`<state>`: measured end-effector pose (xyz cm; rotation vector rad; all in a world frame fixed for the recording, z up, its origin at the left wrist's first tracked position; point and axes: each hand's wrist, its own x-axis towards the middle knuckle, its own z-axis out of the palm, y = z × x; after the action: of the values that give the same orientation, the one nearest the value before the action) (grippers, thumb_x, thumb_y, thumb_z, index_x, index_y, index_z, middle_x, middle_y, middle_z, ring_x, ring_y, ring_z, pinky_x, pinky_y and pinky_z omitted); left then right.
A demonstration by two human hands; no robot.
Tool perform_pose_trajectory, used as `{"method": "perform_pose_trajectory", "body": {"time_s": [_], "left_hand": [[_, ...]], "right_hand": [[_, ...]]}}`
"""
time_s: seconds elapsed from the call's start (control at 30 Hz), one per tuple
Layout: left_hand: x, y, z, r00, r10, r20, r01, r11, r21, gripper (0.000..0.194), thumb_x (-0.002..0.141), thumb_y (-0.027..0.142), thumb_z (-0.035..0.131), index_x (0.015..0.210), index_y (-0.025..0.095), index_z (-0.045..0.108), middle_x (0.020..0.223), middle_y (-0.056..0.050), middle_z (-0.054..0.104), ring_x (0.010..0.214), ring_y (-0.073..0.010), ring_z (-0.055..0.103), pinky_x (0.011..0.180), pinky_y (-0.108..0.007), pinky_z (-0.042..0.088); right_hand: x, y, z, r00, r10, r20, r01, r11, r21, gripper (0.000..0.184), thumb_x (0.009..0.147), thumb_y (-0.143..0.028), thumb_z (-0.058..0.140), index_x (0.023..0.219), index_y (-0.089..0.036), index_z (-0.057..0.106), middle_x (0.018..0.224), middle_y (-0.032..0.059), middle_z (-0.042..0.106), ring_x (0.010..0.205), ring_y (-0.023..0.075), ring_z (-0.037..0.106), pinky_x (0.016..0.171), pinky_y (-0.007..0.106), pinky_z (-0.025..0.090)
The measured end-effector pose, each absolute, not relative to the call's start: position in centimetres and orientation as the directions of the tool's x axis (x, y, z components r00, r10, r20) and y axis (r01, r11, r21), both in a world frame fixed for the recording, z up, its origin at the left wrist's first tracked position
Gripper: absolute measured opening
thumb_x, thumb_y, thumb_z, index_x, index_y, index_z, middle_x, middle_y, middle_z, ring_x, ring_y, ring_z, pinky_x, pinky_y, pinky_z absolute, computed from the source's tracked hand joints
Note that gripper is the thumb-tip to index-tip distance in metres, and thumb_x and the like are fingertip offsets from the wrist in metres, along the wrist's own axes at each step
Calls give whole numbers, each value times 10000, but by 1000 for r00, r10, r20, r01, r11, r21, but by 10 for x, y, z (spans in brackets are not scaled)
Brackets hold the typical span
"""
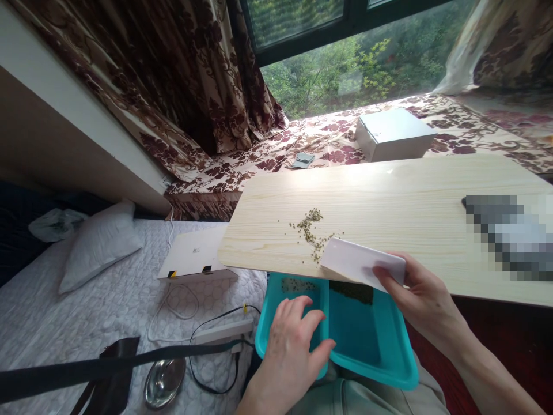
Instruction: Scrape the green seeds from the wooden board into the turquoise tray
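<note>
My right hand (419, 291) grips a white rectangular card (363, 260) by its right end, thumb on top. The card is tilted over the near edge of the wooden tabletop. Its left end is beside a scattered trail of small green-brown grains (307, 230). Below the edge, a teal two-compartment tub (408, 357) rests at my lap. Over its left compartment hovers my left hand (294, 340), fingers apart and nothing held. Some grains lie in that compartment with something pale. More dark grains (352, 291) fill the far end of the right compartment, partly hidden by the card.
On the pale tabletop (410, 202), a blurred-out dark object (510, 236) lies at the right. A white box (395, 132) and a grey cloth (303, 160) sit on the windowsill. Left, the bed holds a white box (194, 253), cables, a power strip (222, 332) and a metal bowl (164, 383).
</note>
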<state>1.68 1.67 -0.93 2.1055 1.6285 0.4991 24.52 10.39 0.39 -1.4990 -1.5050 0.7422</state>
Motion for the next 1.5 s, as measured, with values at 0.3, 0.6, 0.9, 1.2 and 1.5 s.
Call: {"method": "perform_pose_trajectory", "body": {"time_s": [0.3,0.6,0.9,1.2,1.5], "left_hand": [[4,8,-4,202,977,-61,838,-140,527,198,818,169,767,993,230,697,1118,-74,666,1061,-299,625,1005,-533,498],[1,6,-3,194,977,-87,833,-117,541,204,820,160,765,1002,220,697,1124,-76,666,1082,-299,626,1059,-566,462],[0,10,1,190,979,-74,829,-120,546,173,845,170,748,1001,218,692,1135,-69,658,1093,-289,615,1093,-578,424],[-1,12,4,205,973,-105,828,-115,549,156,862,172,730,1010,206,694,1160,-85,654,1128,-296,607,1104,-588,412],[-2,12,5,213,963,-165,828,-88,554,163,871,170,721,1029,198,696,1189,-100,649,1162,-300,600,1119,-606,393]], "right_hand": [[217,82,-8,13,988,152,456,129,-881,234,871,-443,595,929,-234,683,711,15,719,608,181,646,545,274,525],[241,96,7,168,959,227,508,113,-854,212,818,-452,634,900,-259,665,749,14,719,672,211,670,605,312,539],[253,116,4,83,947,309,573,209,-792,244,841,-490,630,901,-256,665,737,15,728,653,206,673,597,309,531],[245,135,10,-143,930,339,493,363,-790,233,913,-489,611,909,-263,668,883,50,779,807,231,720,716,320,560],[257,136,2,-49,950,307,548,283,-787,304,876,-561,614,888,-262,670,755,32,732,654,207,655,583,314,512]]}}
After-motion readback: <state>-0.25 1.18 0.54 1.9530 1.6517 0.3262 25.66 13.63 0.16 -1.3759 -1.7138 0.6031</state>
